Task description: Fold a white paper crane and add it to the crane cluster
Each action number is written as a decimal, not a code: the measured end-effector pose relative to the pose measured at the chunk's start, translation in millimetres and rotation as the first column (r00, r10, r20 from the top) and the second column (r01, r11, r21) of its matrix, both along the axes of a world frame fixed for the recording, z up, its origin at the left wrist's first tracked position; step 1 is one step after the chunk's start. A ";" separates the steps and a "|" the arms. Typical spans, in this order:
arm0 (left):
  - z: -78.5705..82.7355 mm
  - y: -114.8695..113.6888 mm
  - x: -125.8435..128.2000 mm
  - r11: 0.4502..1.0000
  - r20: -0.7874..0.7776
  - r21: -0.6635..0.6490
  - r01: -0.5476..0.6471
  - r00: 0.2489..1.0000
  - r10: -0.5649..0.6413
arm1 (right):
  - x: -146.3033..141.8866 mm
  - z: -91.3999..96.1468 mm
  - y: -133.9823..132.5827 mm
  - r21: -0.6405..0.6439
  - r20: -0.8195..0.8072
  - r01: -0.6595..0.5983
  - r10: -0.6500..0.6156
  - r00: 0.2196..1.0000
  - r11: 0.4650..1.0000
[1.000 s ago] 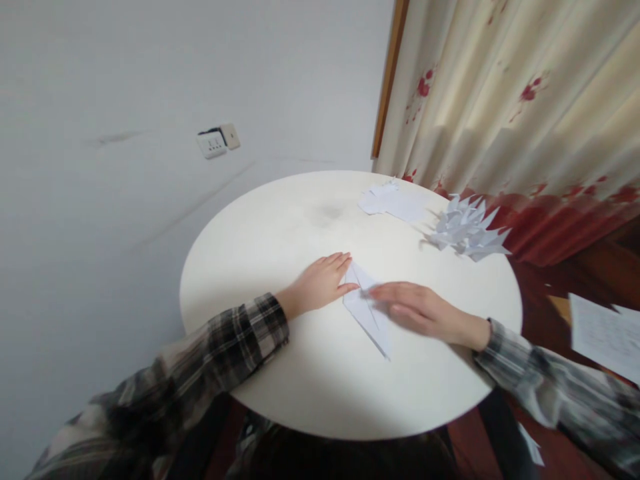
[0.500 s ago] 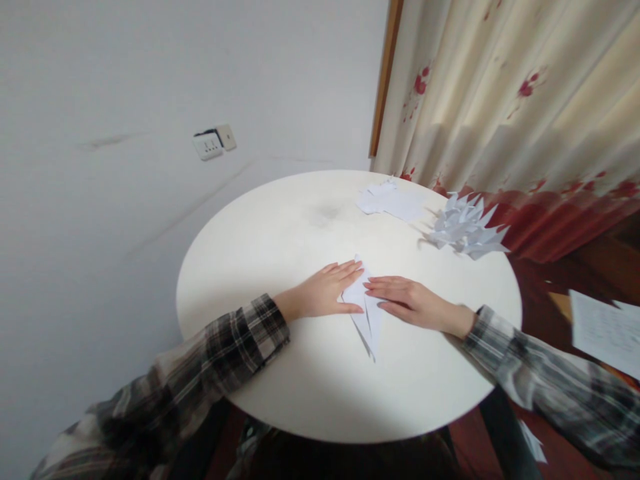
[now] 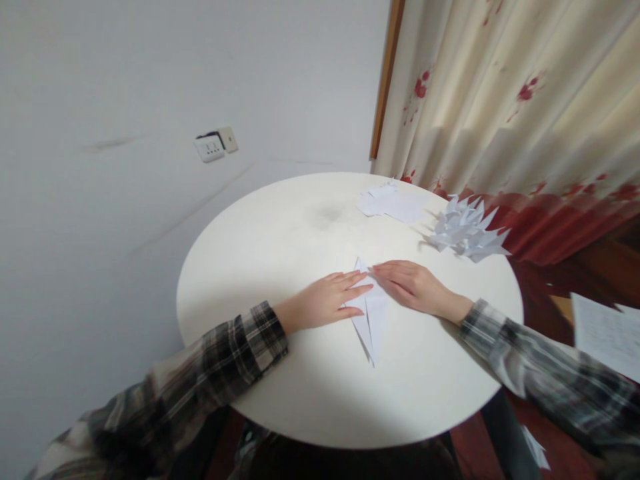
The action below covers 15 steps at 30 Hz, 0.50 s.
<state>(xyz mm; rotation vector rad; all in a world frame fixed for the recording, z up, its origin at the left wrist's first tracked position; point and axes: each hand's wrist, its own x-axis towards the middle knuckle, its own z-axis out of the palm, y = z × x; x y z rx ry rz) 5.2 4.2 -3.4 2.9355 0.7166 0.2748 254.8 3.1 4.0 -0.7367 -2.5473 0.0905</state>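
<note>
A folded white paper (image 3: 371,319), long and pointed like a kite, lies on the round cream table (image 3: 280,253), its sharp tip toward me. My left hand (image 3: 327,300) lies flat on the paper's left flap, fingers stretched out and pressing down. My right hand (image 3: 410,285) rests flat on the paper's upper right part, fingers together, their tips near the top point. Both sleeves are dark plaid.
A heap of folded white paper figures (image 3: 465,230) sits at the table's far right edge. Flat paper pieces (image 3: 393,200) lie at the back. A flowered curtain (image 3: 500,100) hangs on the right, a wall socket (image 3: 216,142) on the left wall, and printed sheets (image 3: 605,333) at far right.
The paper has turned so its tip points more straight toward me. My right hand has slid up toward the paper's top point; my left hand has shifted slightly onto the left flap.
</note>
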 end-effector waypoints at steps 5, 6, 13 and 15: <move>-0.7 -1.1 -0.1 1.000 0.003 -0.028 -0.008 1.000 0.008 | -8.0 -1.1 19.6 -0.043 0.049 -0.046 0.048 0.998 0.998; -0.4 -1.7 0.1 0.999 0.000 -0.033 -0.010 1.000 0.010 | -9.2 -1.5 22.6 -0.038 0.060 -0.034 0.036 0.998 0.999; 3.0 -5.1 2.6 0.999 -0.028 -0.046 -0.016 0.999 0.015 | -12.9 -2.2 38.0 0.002 0.111 0.008 -0.008 0.994 1.000; 3.2 -5.7 3.0 0.999 -0.030 -0.047 -0.019 0.999 0.018 | -13.9 -2.7 40.0 0.012 0.107 0.015 -0.016 0.994 1.000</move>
